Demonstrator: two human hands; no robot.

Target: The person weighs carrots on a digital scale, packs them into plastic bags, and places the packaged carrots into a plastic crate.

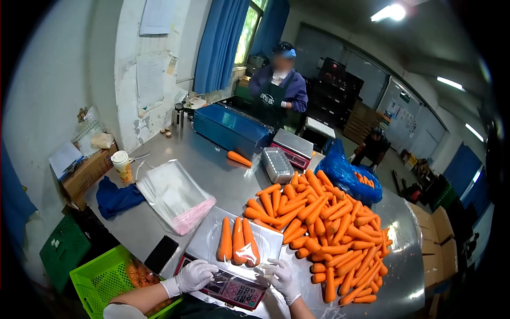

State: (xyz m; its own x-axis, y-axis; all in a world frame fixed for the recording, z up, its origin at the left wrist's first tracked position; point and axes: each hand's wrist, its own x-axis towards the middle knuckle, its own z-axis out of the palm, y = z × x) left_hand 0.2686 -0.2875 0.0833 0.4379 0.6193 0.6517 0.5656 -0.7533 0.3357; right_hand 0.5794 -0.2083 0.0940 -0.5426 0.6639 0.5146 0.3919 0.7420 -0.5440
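Three carrots (239,242) lie side by side in a clear plastic bag (247,253) on the metal pan of a digital scale (204,243). My left hand (195,276), white-gloved, is over the front left of the scale, its fingers closed at the bag's near left end. At the near right corner is my right hand (282,278), also gloved, with fingers pinched on the clear film. Glare and the thin film make the exact grip hard to see. A large heap of loose carrots (340,228) spreads to the right of the scale.
A stack of clear bags (172,194) lies left of the scale, near a blue cloth (118,198), a cup (122,166) and a black phone (162,254). Behind are a plastic container (277,165), a second scale (293,146) and a blue bag (345,175). A person (279,87) stands across the table.
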